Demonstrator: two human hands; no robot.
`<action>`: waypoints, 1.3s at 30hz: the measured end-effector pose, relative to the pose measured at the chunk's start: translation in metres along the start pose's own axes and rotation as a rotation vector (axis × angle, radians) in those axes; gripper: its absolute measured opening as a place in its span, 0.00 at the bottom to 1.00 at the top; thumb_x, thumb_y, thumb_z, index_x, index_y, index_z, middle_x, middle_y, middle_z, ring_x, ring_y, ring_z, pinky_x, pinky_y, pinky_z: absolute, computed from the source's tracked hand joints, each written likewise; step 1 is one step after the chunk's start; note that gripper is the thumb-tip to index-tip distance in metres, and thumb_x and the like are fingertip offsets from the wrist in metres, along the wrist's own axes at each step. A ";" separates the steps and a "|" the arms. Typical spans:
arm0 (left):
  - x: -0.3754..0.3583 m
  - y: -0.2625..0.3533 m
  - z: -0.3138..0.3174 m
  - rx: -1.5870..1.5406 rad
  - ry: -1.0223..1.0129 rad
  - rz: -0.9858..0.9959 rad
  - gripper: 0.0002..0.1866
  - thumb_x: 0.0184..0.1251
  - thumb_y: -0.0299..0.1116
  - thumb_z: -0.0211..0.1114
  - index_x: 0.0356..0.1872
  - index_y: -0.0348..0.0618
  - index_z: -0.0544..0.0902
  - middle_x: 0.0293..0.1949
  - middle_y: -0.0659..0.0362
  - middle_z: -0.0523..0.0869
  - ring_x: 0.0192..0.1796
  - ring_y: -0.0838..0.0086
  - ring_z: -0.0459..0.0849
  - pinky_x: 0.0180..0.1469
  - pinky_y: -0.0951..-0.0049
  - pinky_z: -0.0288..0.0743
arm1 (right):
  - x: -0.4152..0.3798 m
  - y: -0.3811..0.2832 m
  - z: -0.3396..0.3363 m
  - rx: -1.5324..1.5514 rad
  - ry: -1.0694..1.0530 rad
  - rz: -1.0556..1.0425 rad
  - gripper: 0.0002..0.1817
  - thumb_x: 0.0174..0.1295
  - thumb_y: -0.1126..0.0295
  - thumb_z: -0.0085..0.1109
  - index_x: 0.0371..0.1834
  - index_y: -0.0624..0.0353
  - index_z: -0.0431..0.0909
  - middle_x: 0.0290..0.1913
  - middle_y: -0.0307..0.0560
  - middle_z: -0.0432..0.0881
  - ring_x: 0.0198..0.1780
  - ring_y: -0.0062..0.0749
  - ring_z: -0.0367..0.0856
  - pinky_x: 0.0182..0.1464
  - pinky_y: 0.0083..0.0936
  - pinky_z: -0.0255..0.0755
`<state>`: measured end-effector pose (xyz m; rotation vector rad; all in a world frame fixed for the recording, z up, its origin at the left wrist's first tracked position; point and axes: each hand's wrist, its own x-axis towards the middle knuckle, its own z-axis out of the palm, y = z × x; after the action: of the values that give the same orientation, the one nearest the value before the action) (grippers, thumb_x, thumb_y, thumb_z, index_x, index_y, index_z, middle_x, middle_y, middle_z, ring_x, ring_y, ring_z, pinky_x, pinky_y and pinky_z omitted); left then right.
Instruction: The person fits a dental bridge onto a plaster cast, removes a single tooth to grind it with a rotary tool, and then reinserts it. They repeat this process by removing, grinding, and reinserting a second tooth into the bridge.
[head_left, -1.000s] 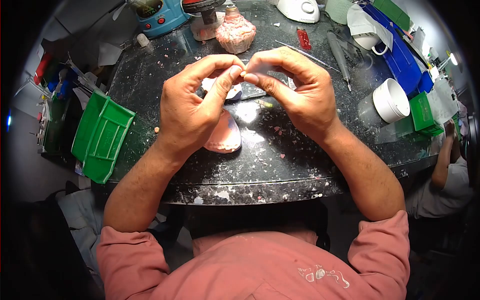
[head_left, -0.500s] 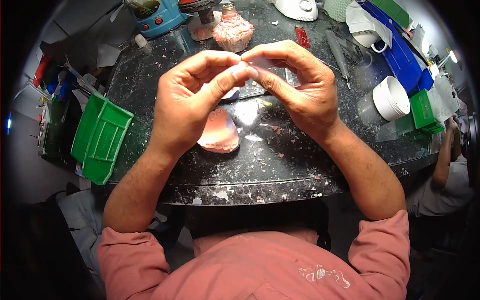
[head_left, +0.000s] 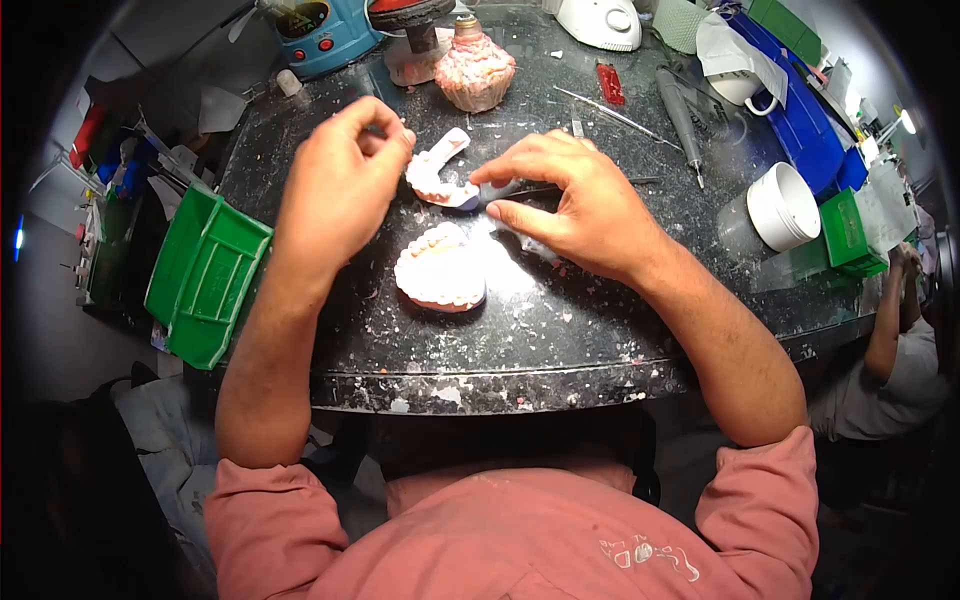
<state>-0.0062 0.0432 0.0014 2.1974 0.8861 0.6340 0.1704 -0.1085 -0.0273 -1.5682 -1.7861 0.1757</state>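
Note:
A horseshoe-shaped dental cast with teeth lies on the black bench between my hands. A second, fuller dental cast sits nearer to me under the bright light. My left hand is raised left of the horseshoe cast, its thumb and forefinger pinched together; what they hold, if anything, is too small to make out. My right hand reaches in from the right with thumb and forefinger apart, fingertips right at the horseshoe cast's end. Something whitish and translucent shows beneath its thumb, partly hidden.
A slim metal tool, a grey handpiece and a white tub are on the right. A pink-crusted burner and a blue machine stand behind. A green tray is at left; another person sits at far right.
My hands were together, holding a thin translucent piece between their fingertips. They have since parted and come lower, uncovering the horseshoe cast and the metal tool.

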 end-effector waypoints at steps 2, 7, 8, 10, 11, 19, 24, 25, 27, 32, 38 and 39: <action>-0.002 -0.002 0.009 -0.154 -0.027 0.029 0.04 0.72 0.27 0.60 0.38 0.38 0.78 0.33 0.60 0.85 0.36 0.82 0.81 0.41 0.81 0.73 | -0.001 0.001 0.002 0.069 -0.018 -0.039 0.13 0.57 0.64 0.66 0.45 0.50 0.86 0.43 0.42 0.83 0.51 0.37 0.78 0.60 0.36 0.67; 0.000 -0.004 0.020 -0.386 0.024 0.133 0.06 0.68 0.28 0.63 0.34 0.35 0.79 0.29 0.61 0.85 0.32 0.84 0.80 0.36 0.81 0.74 | 0.004 -0.005 -0.006 0.111 0.155 -0.010 0.13 0.57 0.64 0.66 0.45 0.52 0.86 0.43 0.44 0.83 0.52 0.39 0.78 0.59 0.34 0.68; 0.001 -0.005 0.019 -0.436 0.012 0.132 0.06 0.68 0.28 0.64 0.34 0.35 0.79 0.30 0.61 0.85 0.33 0.84 0.81 0.38 0.82 0.75 | 0.005 -0.003 -0.005 0.112 0.203 0.013 0.15 0.57 0.62 0.67 0.45 0.54 0.86 0.46 0.46 0.83 0.53 0.40 0.79 0.59 0.34 0.69; 0.003 -0.005 0.016 -0.459 0.031 0.146 0.06 0.67 0.27 0.65 0.34 0.35 0.80 0.30 0.61 0.85 0.34 0.84 0.81 0.38 0.82 0.75 | 0.006 0.004 0.001 0.040 0.189 0.023 0.16 0.56 0.61 0.67 0.46 0.55 0.86 0.48 0.47 0.83 0.54 0.40 0.79 0.59 0.34 0.68; 0.003 -0.004 0.015 -0.482 0.043 0.157 0.05 0.67 0.27 0.66 0.33 0.36 0.80 0.30 0.61 0.85 0.34 0.84 0.82 0.38 0.82 0.75 | 0.004 0.008 0.004 -0.030 0.175 0.040 0.17 0.56 0.60 0.68 0.46 0.56 0.85 0.50 0.49 0.83 0.54 0.41 0.79 0.59 0.35 0.68; 0.004 0.004 0.010 -0.809 0.042 0.140 0.05 0.70 0.28 0.63 0.40 0.39 0.76 0.40 0.55 0.86 0.36 0.78 0.85 0.35 0.80 0.80 | 0.010 0.007 -0.011 -0.048 0.247 0.004 0.10 0.59 0.65 0.66 0.39 0.58 0.87 0.38 0.48 0.87 0.42 0.39 0.85 0.52 0.34 0.74; -0.002 0.007 0.005 -1.145 -0.178 -0.153 0.07 0.67 0.33 0.45 0.29 0.46 0.67 0.25 0.66 0.63 0.25 0.80 0.65 0.21 0.82 0.54 | 0.009 -0.001 -0.021 0.165 0.545 0.074 0.07 0.57 0.73 0.70 0.36 0.64 0.85 0.35 0.46 0.86 0.38 0.25 0.84 0.43 0.21 0.76; -0.003 0.003 0.004 -1.198 -0.325 -0.155 0.07 0.67 0.34 0.46 0.28 0.47 0.66 0.26 0.66 0.64 0.25 0.80 0.65 0.21 0.82 0.54 | 0.010 -0.002 -0.023 0.159 0.548 0.069 0.07 0.57 0.73 0.70 0.36 0.64 0.85 0.35 0.46 0.86 0.38 0.25 0.84 0.43 0.21 0.76; -0.006 0.004 0.006 -1.142 -0.379 -0.149 0.10 0.69 0.37 0.45 0.30 0.45 0.70 0.26 0.67 0.63 0.26 0.82 0.64 0.22 0.83 0.53 | 0.010 -0.002 -0.023 0.166 0.616 0.007 0.06 0.56 0.74 0.70 0.35 0.64 0.85 0.34 0.45 0.86 0.37 0.25 0.84 0.43 0.22 0.77; -0.039 0.034 0.020 -0.956 -0.511 -0.170 0.20 0.77 0.46 0.45 0.44 0.41 0.78 0.29 0.69 0.63 0.30 0.85 0.62 0.28 0.82 0.58 | 0.006 -0.010 -0.021 0.112 0.673 -0.115 0.08 0.54 0.78 0.70 0.34 0.62 0.79 0.34 0.42 0.79 0.36 0.23 0.82 0.41 0.20 0.78; -0.031 0.026 0.018 -1.166 -0.243 -0.098 0.15 0.77 0.43 0.48 0.44 0.42 0.75 0.36 0.64 0.76 0.30 0.83 0.65 0.29 0.80 0.63 | 0.008 -0.014 -0.012 0.454 0.467 -0.217 0.20 0.49 0.81 0.73 0.45 0.61 0.77 0.47 0.44 0.75 0.48 0.25 0.81 0.51 0.24 0.84; -0.030 0.029 0.018 -1.174 -0.190 -0.127 0.15 0.77 0.43 0.49 0.39 0.43 0.75 0.35 0.64 0.77 0.29 0.84 0.65 0.27 0.81 0.62 | 0.008 -0.015 -0.011 0.509 0.459 -0.222 0.20 0.50 0.82 0.73 0.46 0.61 0.77 0.48 0.44 0.75 0.49 0.26 0.81 0.52 0.25 0.84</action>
<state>-0.0030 -0.0019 0.0056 1.1020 0.3589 0.6313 0.1648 -0.1088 -0.0074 -0.9489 -1.3962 0.1351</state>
